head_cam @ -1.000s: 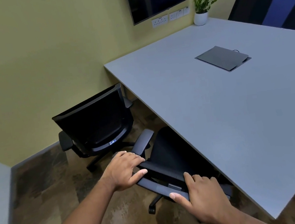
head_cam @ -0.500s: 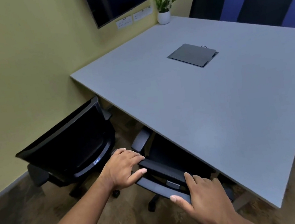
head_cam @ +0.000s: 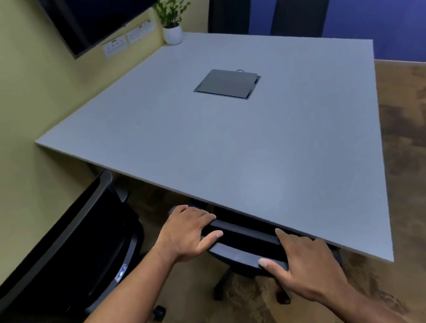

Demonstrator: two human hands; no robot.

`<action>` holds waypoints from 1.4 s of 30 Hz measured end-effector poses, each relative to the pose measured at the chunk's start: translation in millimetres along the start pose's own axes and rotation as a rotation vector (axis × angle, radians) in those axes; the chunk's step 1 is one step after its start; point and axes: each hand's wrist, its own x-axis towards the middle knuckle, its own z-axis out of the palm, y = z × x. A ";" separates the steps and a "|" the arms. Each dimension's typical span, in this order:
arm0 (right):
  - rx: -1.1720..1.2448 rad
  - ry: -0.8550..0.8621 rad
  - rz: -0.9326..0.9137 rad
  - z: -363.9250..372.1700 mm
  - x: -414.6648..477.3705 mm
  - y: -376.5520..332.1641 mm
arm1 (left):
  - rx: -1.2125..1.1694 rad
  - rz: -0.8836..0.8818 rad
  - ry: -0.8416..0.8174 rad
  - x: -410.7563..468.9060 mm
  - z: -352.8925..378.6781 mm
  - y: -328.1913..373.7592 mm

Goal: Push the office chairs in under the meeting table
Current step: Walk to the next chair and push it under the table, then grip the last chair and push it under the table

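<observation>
A black office chair (head_cam: pixel 242 242) stands right in front of me, its seat and armrests hidden beneath the grey meeting table (head_cam: pixel 231 142). Only the top of its backrest and part of its wheeled base show at the table's near edge. My left hand (head_cam: pixel 189 233) grips the left end of the backrest top. My right hand (head_cam: pixel 302 261) grips the right end, thumb on the outer face. A second black chair (head_cam: pixel 64 259) stands to the left, out from the table, with its back turned toward me.
Two more black chairs (head_cam: pixel 229 14) (head_cam: pixel 299 13) stand at the table's far side by the blue wall. A dark cable-box lid (head_cam: pixel 227 84) sits in the tabletop, a potted plant (head_cam: pixel 171 16) at its far corner. The yellow wall with a screen (head_cam: pixel 100 10) runs on the left.
The chair I hold has slid further under the table, so its seat and armrest no longer show. My view has swung right, and the left chair now sits nearer the frame's left edge.
</observation>
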 end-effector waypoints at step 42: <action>0.200 0.004 0.161 -21.4 55.5 15.5 | 0.024 -0.167 -0.055 51.0 -10.2 8.9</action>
